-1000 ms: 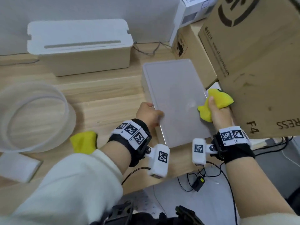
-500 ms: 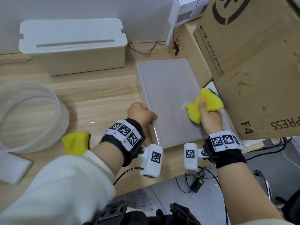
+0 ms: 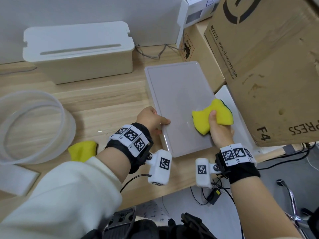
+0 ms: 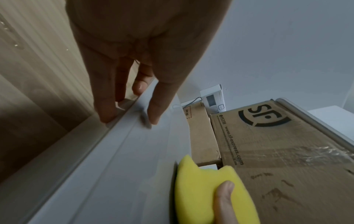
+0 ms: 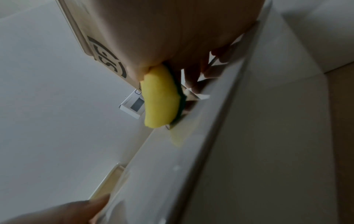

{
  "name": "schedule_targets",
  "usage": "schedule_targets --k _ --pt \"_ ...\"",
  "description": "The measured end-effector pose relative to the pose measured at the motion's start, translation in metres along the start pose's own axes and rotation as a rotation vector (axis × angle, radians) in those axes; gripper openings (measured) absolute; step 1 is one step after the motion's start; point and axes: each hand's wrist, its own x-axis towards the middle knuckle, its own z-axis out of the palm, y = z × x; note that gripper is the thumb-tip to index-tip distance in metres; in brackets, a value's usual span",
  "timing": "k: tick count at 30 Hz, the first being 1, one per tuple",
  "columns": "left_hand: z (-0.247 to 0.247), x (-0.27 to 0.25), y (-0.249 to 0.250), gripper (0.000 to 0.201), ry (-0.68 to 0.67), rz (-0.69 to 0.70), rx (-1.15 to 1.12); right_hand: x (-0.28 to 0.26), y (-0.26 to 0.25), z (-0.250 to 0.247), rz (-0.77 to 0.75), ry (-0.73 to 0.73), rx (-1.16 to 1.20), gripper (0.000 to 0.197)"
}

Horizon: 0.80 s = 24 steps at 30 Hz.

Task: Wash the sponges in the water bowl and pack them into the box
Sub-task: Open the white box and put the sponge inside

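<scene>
Squeezing soft yellow-and-green sponge point(image 3: 213, 116) in right hand point(image 3: 220, 133); left hand point(image 3: 150, 118) pinches smooth grey plastic box lid point(image 3: 176, 94) edge, likely slippery.

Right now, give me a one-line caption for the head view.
Left hand grips the lidded box by its edge while right hand holds a yellow sponge over it.

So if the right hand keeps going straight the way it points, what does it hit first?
Probably the large SF-Express cardboard box. The right hand, gripping the yellow sponge over the grey box lid, points toward it. Height is unclear; it might pass beneath.
</scene>
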Motion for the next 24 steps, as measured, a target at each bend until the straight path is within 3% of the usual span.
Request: schedule_targets --k 4,7,12,15,17,18,20,24 --pt "0.001 -0.004 0.006 0.049 0.009 0.023 -0.017 0.0 0.0 -0.001 0.002 0.002 0.064 0.071" --pt "0.0 -0.009 0.014 0.049 0.035 0.134 0.005 0.0 -0.003 -0.006 -0.008 -0.013 0.106 0.07" --pt "0.004 -0.023 0.04 0.043 -0.153 0.233 -0.116 -0.006 -0.016 -0.026 0.01 -0.016 0.355 0.063" --pt "0.014 -0.032 0.06 0.041 -0.264 0.334 -0.179 -0.018 -0.021 -0.041 0.001 0.042 0.475 0.076" --pt "0.024 -0.038 0.073 0.039 -0.331 0.402 -0.198 -0.038 -0.023 -0.048 -0.094 0.077 0.565 0.101" --pt "0.03 -0.04 0.079 0.038 -0.357 0.426 -0.218 -0.047 -0.022 -0.051 -0.155 0.099 0.631 0.099" --pt "0.043 -0.043 0.091 0.037 -0.395 0.46 -0.256 -0.064 -0.023 -0.057 -0.287 0.156 0.714 0.078" --pt "0.071 -0.048 0.111 0.038 -0.448 0.506 -0.274 -0.084 -0.03 -0.078 -0.491 0.346 0.674 0.062"
